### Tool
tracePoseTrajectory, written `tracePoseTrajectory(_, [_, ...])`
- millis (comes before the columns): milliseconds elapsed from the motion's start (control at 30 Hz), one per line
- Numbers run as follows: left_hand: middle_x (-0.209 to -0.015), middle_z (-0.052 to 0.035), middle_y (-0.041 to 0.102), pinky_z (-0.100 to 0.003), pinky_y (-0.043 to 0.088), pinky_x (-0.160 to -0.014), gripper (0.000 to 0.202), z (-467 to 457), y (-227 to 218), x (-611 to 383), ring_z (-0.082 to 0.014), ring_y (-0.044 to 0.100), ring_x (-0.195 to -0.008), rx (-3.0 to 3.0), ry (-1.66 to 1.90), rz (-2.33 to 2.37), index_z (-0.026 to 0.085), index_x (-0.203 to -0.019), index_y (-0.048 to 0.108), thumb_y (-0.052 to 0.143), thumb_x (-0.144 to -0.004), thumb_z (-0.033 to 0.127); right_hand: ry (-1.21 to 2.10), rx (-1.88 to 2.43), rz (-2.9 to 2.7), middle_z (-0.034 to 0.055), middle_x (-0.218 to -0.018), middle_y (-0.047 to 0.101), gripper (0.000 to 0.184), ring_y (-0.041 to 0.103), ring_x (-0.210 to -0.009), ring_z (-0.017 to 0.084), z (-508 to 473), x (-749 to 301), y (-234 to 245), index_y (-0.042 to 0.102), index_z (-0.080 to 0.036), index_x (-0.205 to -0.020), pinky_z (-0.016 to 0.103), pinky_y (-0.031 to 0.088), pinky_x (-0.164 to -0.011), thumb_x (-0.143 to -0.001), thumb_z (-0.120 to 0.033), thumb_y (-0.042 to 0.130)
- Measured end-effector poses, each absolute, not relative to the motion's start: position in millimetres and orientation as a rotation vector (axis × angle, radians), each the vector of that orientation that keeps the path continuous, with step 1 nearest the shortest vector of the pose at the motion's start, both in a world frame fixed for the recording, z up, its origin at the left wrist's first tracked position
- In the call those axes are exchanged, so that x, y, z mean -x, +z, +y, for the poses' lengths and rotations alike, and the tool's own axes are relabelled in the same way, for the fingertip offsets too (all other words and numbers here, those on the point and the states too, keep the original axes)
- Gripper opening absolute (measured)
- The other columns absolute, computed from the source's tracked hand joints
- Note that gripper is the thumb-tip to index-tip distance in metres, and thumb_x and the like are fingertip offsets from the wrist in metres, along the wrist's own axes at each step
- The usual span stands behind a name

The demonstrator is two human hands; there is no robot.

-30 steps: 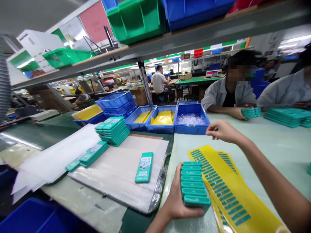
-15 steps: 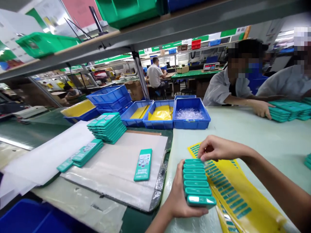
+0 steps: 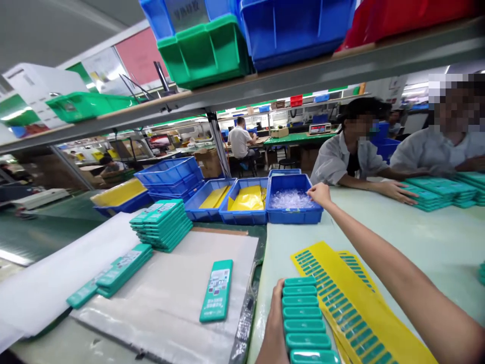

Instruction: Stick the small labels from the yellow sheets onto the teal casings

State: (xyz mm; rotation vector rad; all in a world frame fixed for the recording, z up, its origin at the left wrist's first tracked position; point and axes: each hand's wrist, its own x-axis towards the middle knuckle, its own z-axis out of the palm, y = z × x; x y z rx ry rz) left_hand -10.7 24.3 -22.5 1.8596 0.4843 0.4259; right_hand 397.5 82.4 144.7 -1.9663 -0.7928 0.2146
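My left hand (image 3: 273, 328) holds a row of several teal boxes (image 3: 305, 319) standing on end at the table's near edge, thumb against their left side. My right hand (image 3: 319, 194) reaches far forward over the rim of a blue tray (image 3: 293, 216) filled with small clear plastic pieces (image 3: 291, 200); its fingers curl down at the tray's right corner and what they hold, if anything, is hidden. Yellow label sheets (image 3: 341, 298) with teal stickers lie under my right forearm.
A single teal box (image 3: 216, 290) lies on a plastic-covered board (image 3: 178, 293). Stacks of teal boxes (image 3: 161, 224) and a lower stack of them (image 3: 117, 270) sit left. Blue trays with yellow bags (image 3: 248, 199) stand behind. Two co-workers (image 3: 350, 151) handle teal boxes (image 3: 435, 191) across the table. Bins fill the shelf (image 3: 204, 50) overhead.
My right hand has moved from the teal boxes near my left hand forward to the blue tray of clear pieces. The view has tilted upward; my left hand still holds the row.
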Motion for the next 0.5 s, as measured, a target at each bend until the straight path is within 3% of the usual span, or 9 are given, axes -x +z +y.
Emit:
tracePoseTrajectory(167, [-0.183,-0.0162,0.032,-0.073,0.016,-0.141,0.15,24,-19,9,-0.0544,0.019,-0.172,-1.794,0.456,0.479,0.031,-0.178,0.02,0.102,-0.057,0.066,0.202,1.941,-0.789,0.0081,-0.122,0.076,0.031,0.075,-0.105,0.022,72,-413,122,0.074,-0.015,-0.124,0.041,0.066,-0.092,-0.106,-0.04,0.076])
tracePoseTrajectory(333, [-0.175,-0.0199,0.045,-0.073,0.033,-0.136,0.168,17,0,10,-0.0575,0.036,-0.165,-1.75,0.461,0.38,0.03,-0.179,0.009,0.107,-0.044,0.055,0.179,1.882,-0.767,0.0061,-0.112,0.076,0.028,0.074,-0.097,0.02,34,-433,136,0.074,-0.014,-0.111,0.037,0.065,-0.087,-0.105,-0.042,0.076])
tracePoseTrajectory(433, [-0.172,-0.0199,0.048,-0.074,0.032,-0.136,0.175,13,4,13,-0.0578,0.046,-0.158,-1.751,0.451,0.385,0.03,-0.179,0.006,0.108,-0.038,0.045,0.206,1.79,-0.828,0.0051,-0.105,0.075,0.028,0.073,-0.093,0.018,5,-427,152,0.073,-0.015,-0.108,0.037,0.064,-0.087,-0.104,-0.042,0.077])
tracePoseTrajectory(500, [-0.176,-0.0199,0.043,-0.074,0.029,-0.137,0.172,12,5,15,-0.0581,0.043,-0.16,-1.742,0.465,0.387,0.03,-0.179,0.009,0.107,-0.038,0.047,0.288,1.725,-0.906,0.0056,-0.095,0.076,0.039,0.073,-0.088,0.019,-18,-407,157,0.074,-0.015,-0.099,0.037,0.063,-0.085,-0.1,-0.053,0.079])
